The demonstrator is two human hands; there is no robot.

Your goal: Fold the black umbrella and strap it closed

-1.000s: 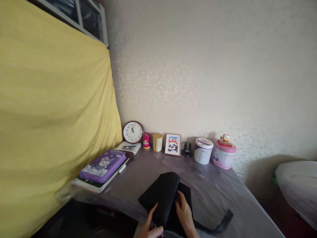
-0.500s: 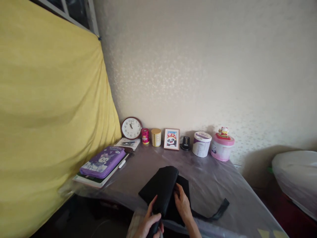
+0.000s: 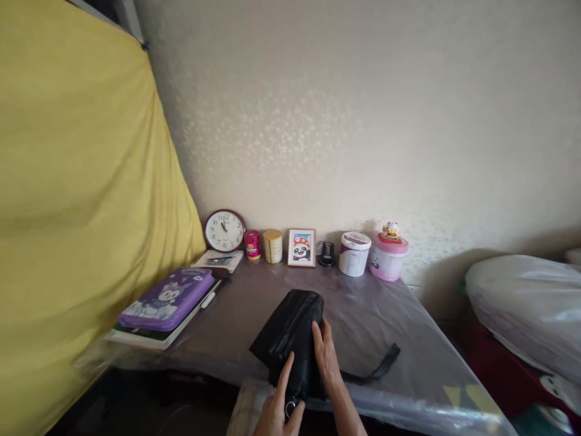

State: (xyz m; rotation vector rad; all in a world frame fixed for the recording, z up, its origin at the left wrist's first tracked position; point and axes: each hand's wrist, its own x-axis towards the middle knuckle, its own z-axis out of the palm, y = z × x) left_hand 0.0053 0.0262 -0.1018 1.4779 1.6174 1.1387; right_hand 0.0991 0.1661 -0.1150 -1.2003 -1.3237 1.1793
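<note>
A black folding umbrella (image 3: 290, 333) with loosely bunched fabric is held over the table's front edge, its far end pointing away from me. My left hand (image 3: 279, 402) grips it at the near end, around the handle, where a round silver-rimmed button shows between thumb and index finger. Along the right side of the fabric lies my right hand (image 3: 325, 357), fingers pressed against the cloth and thumb side on top; its fingertips are partly hidden. A dark strip of cloth (image 3: 384, 363) lies on the table to the right, one end hidden behind my right wrist.
Along the wall stand a clock (image 3: 225, 231), small tins (image 3: 273, 246), a panda picture frame (image 3: 301, 247) and two tubs (image 3: 354, 254). A purple case (image 3: 167, 300) lies on books at left. Yellow cloth (image 3: 91, 181) hangs left; a plastic-covered bundle (image 3: 521, 303) sits right.
The umbrella has turned in my hands, and its loose flap on the right is now gathered in. My right hand has shifted onto the fabric's outer side. The view has swung slightly right.
</note>
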